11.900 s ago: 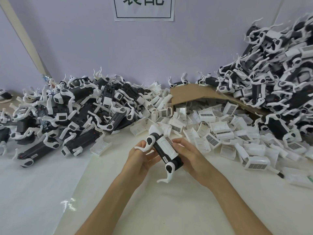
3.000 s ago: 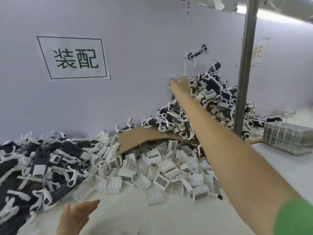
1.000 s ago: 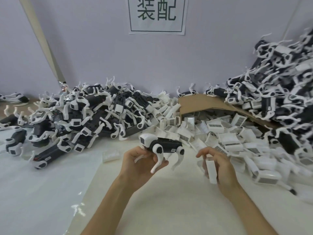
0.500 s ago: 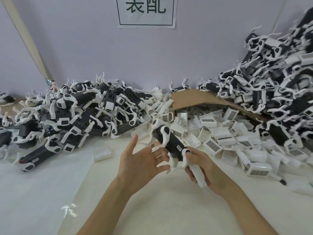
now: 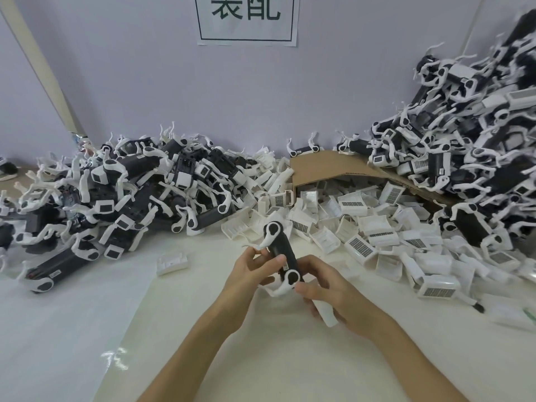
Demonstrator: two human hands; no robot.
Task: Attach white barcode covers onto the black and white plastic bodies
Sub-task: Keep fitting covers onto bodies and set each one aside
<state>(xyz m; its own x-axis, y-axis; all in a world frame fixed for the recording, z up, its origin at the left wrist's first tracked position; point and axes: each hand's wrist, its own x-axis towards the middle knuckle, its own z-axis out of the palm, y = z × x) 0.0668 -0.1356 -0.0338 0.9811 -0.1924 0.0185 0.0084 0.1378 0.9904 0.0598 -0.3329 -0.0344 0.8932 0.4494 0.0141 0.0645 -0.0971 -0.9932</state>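
Left hand [image 5: 249, 275] and right hand [image 5: 330, 288] hold a black and white plastic body [image 5: 279, 248] in front of the cardboard sheet [image 5: 324, 166].
Left fingers curl round its middle; right fingers curl round a white barcode cover [image 5: 327, 314] below its lower end.

Bright, soft, even light, shadows barely showing. Small glare patch on the white table [image 5: 114, 358], and the edges bow and soften.
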